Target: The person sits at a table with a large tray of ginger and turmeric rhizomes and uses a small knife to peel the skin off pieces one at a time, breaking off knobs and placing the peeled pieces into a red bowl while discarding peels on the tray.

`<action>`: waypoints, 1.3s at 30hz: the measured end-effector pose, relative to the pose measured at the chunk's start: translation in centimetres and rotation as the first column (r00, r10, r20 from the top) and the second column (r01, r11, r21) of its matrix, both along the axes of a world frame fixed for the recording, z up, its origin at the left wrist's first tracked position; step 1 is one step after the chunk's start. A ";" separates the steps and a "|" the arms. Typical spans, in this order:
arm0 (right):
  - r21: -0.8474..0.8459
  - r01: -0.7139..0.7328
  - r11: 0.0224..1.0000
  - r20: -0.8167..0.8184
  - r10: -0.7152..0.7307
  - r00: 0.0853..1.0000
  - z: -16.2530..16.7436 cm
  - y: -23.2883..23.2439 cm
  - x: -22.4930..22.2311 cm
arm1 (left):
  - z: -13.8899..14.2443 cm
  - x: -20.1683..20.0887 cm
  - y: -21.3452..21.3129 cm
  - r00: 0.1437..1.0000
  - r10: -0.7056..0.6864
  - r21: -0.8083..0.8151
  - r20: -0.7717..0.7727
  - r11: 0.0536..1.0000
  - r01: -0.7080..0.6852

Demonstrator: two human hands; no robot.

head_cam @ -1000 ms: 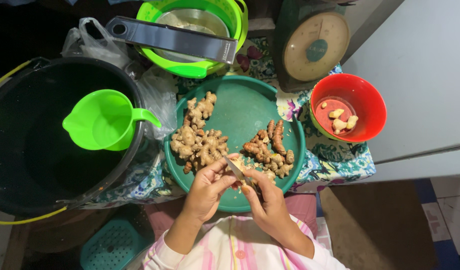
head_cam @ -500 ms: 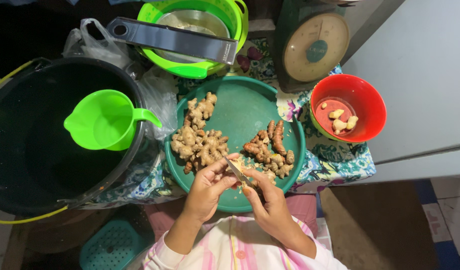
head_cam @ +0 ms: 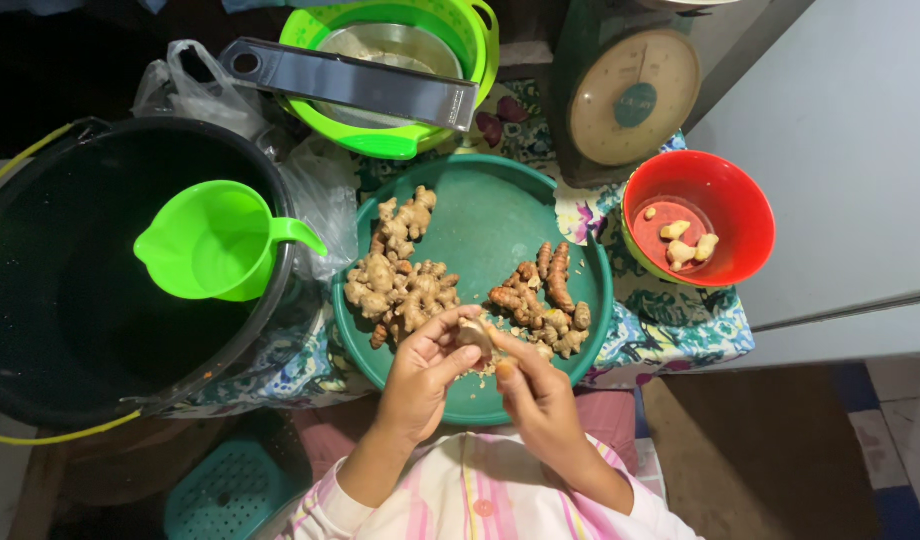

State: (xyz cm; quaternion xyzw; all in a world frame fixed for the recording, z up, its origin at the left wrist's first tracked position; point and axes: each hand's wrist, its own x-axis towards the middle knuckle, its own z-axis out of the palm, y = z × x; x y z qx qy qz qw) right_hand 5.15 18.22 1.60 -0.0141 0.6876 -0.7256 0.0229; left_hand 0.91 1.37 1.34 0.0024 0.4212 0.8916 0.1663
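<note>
Green tray [head_cam: 500,215], ginger pile [head_cam: 400,285], both hands gripping, perhaps, ginger piece [head_cam: 474,336]

A floral tablecloth [head_cam: 680,320] covers the table beside a pale grey wall [head_cam: 840,150] and tiled floor [head_cam: 900,440].

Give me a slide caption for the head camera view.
Both hands hold a root piece over a green tray of roots.
</note>
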 end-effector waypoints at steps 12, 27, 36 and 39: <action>-0.257 -0.058 0.965 0.205 0.113 0.972 0.8 0.4 0.2 | 0.2 -0.3 0.5 0.998 0.061 0.086 -0.005 0.994 -0.060; -0.075 0.024 0.997 0.089 -0.018 0.996 -0.2 -1.2 -0.2 | -2.0 0.4 1.5 0.965 0.221 0.011 -0.142 0.975 -0.222; -0.487 0.024 0.873 0.425 0.212 0.880 -0.4 0.9 -0.6 | -1.3 0.1 0.1 0.917 0.141 -0.189 -0.373 0.956 -0.224; -0.507 -0.026 0.862 0.403 0.263 0.876 -0.6 1.6 -0.6 | -0.7 0.1 -0.4 0.900 0.085 -0.262 -0.428 0.941 -0.213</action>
